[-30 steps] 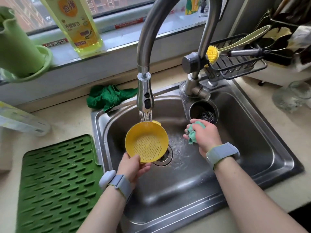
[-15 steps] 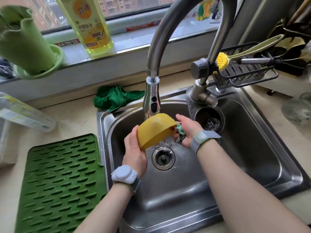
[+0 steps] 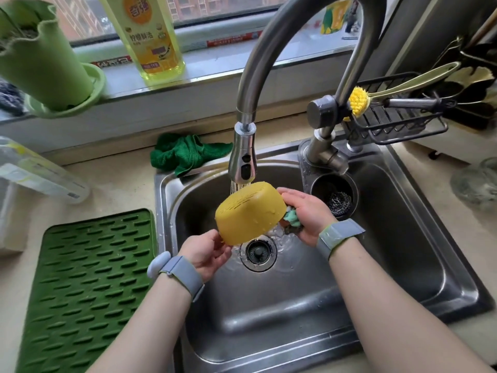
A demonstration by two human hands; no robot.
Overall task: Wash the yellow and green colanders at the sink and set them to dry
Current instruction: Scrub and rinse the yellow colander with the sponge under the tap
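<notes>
The yellow colander [image 3: 248, 212] is upside down over the steel sink [image 3: 403, 265], directly under the running faucet head [image 3: 242, 160]. My left hand [image 3: 205, 253] pinches its near rim at the lower left. My right hand [image 3: 306, 212] is on its right side, holding a teal sponge [image 3: 291, 218] against the rim. Water runs over the colander and pools around the drain [image 3: 258, 253]. A green colander [image 3: 88, 84] sits on the windowsill at the far left with a green rolled mat standing in it.
A green ribbed drying mat [image 3: 88, 286] lies left of the sink. A green cloth [image 3: 185, 154] is bunched behind the sink, and a yellow detergent bottle [image 3: 150, 33] stands on the sill. A wire rack [image 3: 398, 122] with a brush sits at the right; a steel scourer [image 3: 340, 201] rests in the side well.
The colander was turned from facing me, open side up, to bottom up under the stream. My right hand came left from the sink's middle and set the sponge against the colander's rim.
</notes>
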